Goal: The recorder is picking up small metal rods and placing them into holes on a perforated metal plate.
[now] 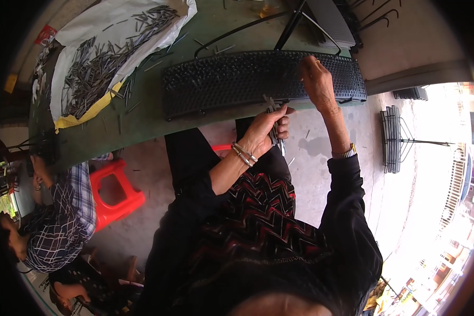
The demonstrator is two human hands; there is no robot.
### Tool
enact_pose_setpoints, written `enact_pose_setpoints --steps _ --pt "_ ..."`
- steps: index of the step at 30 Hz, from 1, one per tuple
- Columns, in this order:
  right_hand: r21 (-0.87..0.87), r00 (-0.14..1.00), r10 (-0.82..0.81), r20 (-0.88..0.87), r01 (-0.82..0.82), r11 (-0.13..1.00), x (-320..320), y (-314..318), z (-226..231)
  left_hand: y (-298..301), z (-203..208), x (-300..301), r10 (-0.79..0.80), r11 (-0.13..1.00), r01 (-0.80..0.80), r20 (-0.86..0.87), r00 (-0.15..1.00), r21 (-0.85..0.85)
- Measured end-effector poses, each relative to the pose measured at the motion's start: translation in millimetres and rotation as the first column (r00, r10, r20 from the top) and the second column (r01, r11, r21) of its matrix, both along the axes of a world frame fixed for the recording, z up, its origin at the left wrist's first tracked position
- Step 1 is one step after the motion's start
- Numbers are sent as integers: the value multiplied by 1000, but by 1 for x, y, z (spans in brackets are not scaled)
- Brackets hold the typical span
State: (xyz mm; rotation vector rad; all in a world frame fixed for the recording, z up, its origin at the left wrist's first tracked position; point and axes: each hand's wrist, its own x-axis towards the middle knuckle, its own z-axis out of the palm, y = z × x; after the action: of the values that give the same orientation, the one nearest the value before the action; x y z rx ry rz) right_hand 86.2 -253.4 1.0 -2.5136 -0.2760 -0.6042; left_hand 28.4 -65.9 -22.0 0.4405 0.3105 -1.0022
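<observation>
A long black panel (216,87) full of small round holes lies along the near edge of the green table, with a bent black wire frame (237,32) rising behind it. My left hand (260,131), bangles at its wrist, is closed round a bundle of thin grey metal strips (270,104) just in front of the panel's near edge. Over the panel's right part, my right hand (318,84) has its fingers curled together in a pinch. Whatever is between those fingertips is too small or hidden to make out.
A white and yellow sack (84,118) at the table's left bears a heap of loose metal strips (97,68). Stacked grey panels (329,23) stand at the far right. A red stool (116,195) and a seated person (58,231) are at left; another panel (391,139) lies on the right-hand floor.
</observation>
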Motion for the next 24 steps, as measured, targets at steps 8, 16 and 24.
enact_pose_setpoints --steps 8,16,24 --pt "27 994 104 27 -104 994 -7 2 10 0 1 4 74 997 -74 29 997 2" --pt "99 990 -136 -24 138 986 -17 12 5 -1 2 6 128 992 -129 63 990 7" --pt "756 951 -197 -239 310 577 -62 54 13 -8 20 29 367 929 -370 139 920 -2"
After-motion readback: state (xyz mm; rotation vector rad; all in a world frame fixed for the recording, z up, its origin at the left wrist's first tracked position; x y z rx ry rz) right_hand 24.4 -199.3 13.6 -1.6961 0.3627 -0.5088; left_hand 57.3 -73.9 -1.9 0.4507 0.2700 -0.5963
